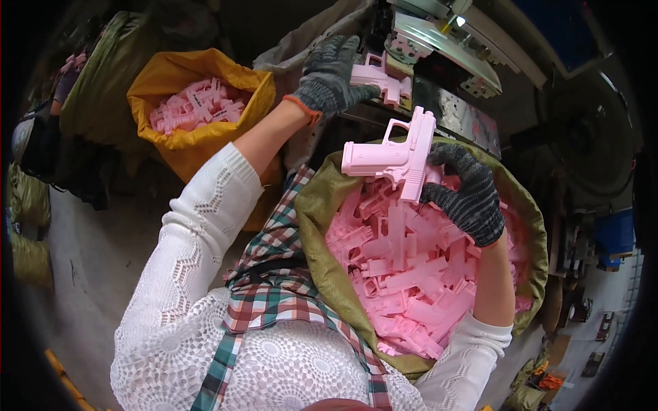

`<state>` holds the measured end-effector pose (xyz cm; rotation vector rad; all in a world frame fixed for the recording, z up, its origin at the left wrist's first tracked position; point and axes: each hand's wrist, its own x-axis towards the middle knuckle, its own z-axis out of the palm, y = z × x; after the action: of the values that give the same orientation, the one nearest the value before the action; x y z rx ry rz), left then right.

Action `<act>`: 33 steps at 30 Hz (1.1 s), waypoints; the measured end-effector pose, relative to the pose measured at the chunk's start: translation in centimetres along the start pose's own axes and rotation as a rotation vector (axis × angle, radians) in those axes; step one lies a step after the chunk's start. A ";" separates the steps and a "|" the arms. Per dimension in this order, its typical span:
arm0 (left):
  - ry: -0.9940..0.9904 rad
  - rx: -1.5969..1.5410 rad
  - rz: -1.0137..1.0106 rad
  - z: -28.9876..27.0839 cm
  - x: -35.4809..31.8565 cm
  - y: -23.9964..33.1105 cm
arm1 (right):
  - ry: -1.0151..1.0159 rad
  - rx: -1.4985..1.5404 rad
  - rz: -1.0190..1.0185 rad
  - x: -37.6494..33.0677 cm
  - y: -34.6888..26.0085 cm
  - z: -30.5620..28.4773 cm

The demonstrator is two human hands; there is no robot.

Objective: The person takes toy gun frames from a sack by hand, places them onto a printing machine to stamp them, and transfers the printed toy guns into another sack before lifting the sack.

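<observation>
My right hand (469,195), in a dark grey knit glove, grips a pink toy pistol (401,156) near its slide, fingers closed round its right side. It is held above an olive-green sack (317,205) filled with similar pink toy pistol parts (418,274). My left hand (327,77), in a matching glove with an orange cuff, reaches to the machine at the top with fingers stretched out. Its thumb lies against the handle of a second pink toy pistol (385,79), which sits at the machine's fixture.
A yellow sack (188,140) holding pink pieces (199,106) stands at the left. The metal machine (439,51) rises at the top, just beyond the green sack. A large dark round fan (582,130) is at the right, and a blue box (615,233) stands farther off.
</observation>
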<state>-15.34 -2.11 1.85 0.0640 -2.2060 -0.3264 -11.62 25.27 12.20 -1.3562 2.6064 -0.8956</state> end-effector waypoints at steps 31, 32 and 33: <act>-0.303 -0.366 0.300 -9.6 -10.6 1.7 | -0.432 -0.276 -0.143 -1.1 1.1 3.2; -0.257 -0.378 0.353 -8.9 -9.4 3.5 | -0.439 -0.388 -0.091 -1.6 0.3 3.2; -0.209 -0.381 0.405 -8.4 -8.2 4.9 | -0.435 -0.392 -0.093 -1.8 0.5 3.2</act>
<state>-3.35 2.19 1.67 -0.6410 -2.2552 -0.5346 -9.92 25.41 8.92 -1.5513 2.4581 -0.0635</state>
